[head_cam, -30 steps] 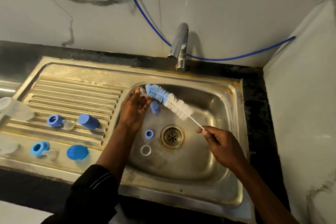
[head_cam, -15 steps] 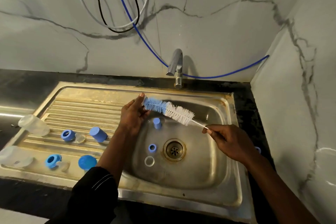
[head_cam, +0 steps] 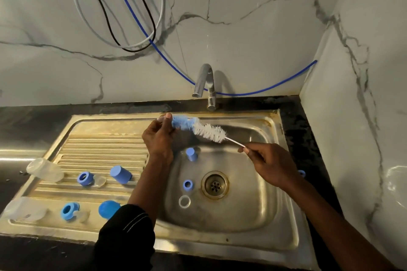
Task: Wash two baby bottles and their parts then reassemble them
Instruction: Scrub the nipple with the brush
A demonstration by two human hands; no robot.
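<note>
Above the drain (head_cam: pixel 214 185), head view: left hand (head_cam: pixel 157 138) pinches a small clear piece (head_cam: pixel 162 118), too small to name, against the blue tip of the bottle brush (head_cam: pixel 198 126). Right hand (head_cam: pixel 267 166), up and right of the drain, pinches the brush's thin handle. Tap (head_cam: pixel 206 82) behind the drain shows no stream.

Progress (judgement): small parts are being scrubbed. Nothing is reassembled and every part lies separate. Remaining scrubbing, rinsing and assembly of both bottles are left.

Count, basin beside the drain:
- 1 blue cylinder (head_cam: pixel 191 154), up-left
- 1 small blue ring (head_cam: pixel 187 184), just left
- 1 clear ring (head_cam: pixel 184 202), down-left

Count, drainboard well left of the drain:
- 2 clear bottles (head_cam: pixel 45 169) (head_cam: pixel 24 208), lying down
- 2 blue collars (head_cam: pixel 84 178) (head_cam: pixel 69 211), each beside 1 of 2 clear teats (head_cam: pixel 99 181) (head_cam: pixel 82 215)
- 1 blue cup cap (head_cam: pixel 120 174)
- 1 blue dome cap (head_cam: pixel 109 209)

Right of the drain: 1 blue bit (head_cam: pixel 301 173), mostly hidden behind the right wrist.
</note>
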